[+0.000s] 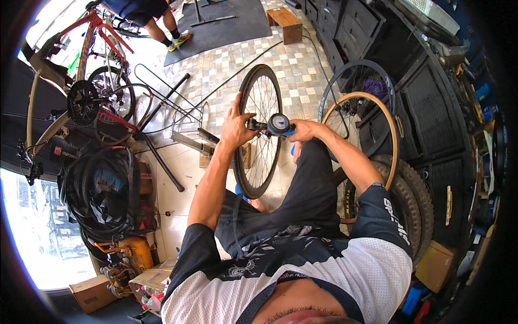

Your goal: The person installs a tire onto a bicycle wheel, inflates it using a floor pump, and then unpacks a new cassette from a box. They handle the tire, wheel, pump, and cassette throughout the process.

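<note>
Upright in front of me stands a spoked bicycle wheel (pixel 260 186) with a deep black rim and no tire that I can make out. My left hand (pixel 235 128) is closed at the wheel's left side, fingers against the rim. Its thumb reaches the black end of a round-dial gauge, which looks like a spoke tension meter (pixel 279 123). The gauge lies across the spokes, dial facing up. My right hand (pixel 303 131) is wrapped round its blue handle. A metal stand (pixel 189 141) with wooden blocks is just left of the wheel.
At right, a tan-rimmed wheel (pixel 394 137), a dark rim (pixel 360 62) and knobby tires (pixel 413 200) lean by black cabinets (pixel 431 108). Left are a red bike frame (pixel 91 24), black tubes (pixel 97 189) and an orange compressor (pixel 135 254). Another person's legs (pixel 162 32) and a wooden stool (pixel 286 24) are farther off.
</note>
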`<move>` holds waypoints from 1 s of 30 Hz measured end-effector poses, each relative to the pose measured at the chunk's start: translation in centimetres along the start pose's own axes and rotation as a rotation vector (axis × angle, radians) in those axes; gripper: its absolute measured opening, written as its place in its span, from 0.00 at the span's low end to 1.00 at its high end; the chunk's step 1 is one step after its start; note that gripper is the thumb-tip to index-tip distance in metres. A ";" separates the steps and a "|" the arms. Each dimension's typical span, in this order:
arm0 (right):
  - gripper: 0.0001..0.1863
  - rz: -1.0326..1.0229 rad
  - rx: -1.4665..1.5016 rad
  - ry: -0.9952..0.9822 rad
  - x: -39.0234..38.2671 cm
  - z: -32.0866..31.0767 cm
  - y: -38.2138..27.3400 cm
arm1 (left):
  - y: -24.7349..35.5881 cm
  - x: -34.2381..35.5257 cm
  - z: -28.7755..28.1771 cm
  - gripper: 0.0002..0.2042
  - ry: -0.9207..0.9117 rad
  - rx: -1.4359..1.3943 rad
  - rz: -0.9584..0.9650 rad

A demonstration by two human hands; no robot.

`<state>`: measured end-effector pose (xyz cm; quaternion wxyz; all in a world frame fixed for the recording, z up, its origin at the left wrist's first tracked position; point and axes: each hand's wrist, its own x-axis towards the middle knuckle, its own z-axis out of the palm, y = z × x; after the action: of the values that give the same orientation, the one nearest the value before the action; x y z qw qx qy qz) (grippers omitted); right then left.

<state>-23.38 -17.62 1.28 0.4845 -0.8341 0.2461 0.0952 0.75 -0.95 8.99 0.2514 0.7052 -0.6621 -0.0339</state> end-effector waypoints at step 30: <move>0.28 0.194 0.250 -0.236 0.0 0.7 -4.2 | -1.0 -2.1 -0.6 0.16 -0.034 -0.094 -0.046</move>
<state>-21.21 -15.31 4.07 0.5985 -0.7227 0.2767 0.2074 1.61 1.28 8.56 0.2721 0.7070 -0.6476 -0.0828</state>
